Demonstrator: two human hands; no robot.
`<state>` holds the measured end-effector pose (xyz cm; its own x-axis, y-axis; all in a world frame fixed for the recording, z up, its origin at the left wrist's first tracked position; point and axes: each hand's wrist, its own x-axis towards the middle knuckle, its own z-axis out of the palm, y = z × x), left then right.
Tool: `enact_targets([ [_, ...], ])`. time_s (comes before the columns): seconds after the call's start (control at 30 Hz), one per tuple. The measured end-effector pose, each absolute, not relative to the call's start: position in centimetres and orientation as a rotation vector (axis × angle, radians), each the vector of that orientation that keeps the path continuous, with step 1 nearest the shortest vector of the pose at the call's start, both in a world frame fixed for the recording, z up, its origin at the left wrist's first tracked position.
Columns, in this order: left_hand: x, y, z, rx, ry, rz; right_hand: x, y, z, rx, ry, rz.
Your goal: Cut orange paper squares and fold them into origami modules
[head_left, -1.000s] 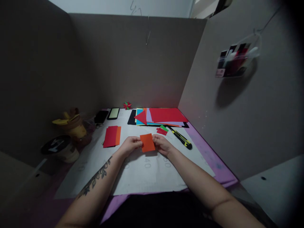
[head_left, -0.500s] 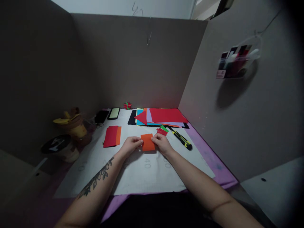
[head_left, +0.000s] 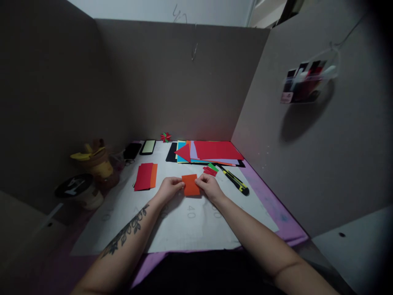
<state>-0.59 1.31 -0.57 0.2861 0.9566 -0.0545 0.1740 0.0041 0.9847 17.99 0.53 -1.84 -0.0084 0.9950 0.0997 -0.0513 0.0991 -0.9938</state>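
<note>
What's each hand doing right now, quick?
Left hand: closed, pinching the left edge of the orange paper.
Right hand: closed, pinching its right edge.

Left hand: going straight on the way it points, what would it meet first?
Past the orange paper it pinches, the left hand would probably meet the right hand first, though depth is unclear.

The left hand (head_left: pixel 169 189) and right hand (head_left: pixel 211 187) are bare. A dark tattoo of leaves (head_left: pixel 125 237) runs along the left arm (head_left: pixel 138 243). The clothes (head_left: pixel 208 272) on the body are black.
</note>
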Motion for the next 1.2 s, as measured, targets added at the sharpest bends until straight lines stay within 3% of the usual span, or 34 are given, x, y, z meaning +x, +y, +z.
enact_targets([
  [0.5,-0.4,1.3,-0.8,1.511,1.189,0.877,18.0,0.3,-2.1,-1.266,-1.413,0.829],
  [0.67,-0.5,1.4,-0.8,1.427,1.177,0.884,18.1,0.6,-2.3,-1.2,-1.351,0.948],
  [0.93,-0.4,1.3,-0.3,1.327,1.185,0.944,17.6,0.2,-1.9,-0.988,-1.285,1.407],
  [1.2,-0.1,1.3,0.1,1.305,1.198,1.135,16.6,-0.1,-1.8,-1.086,-1.345,1.41],
])
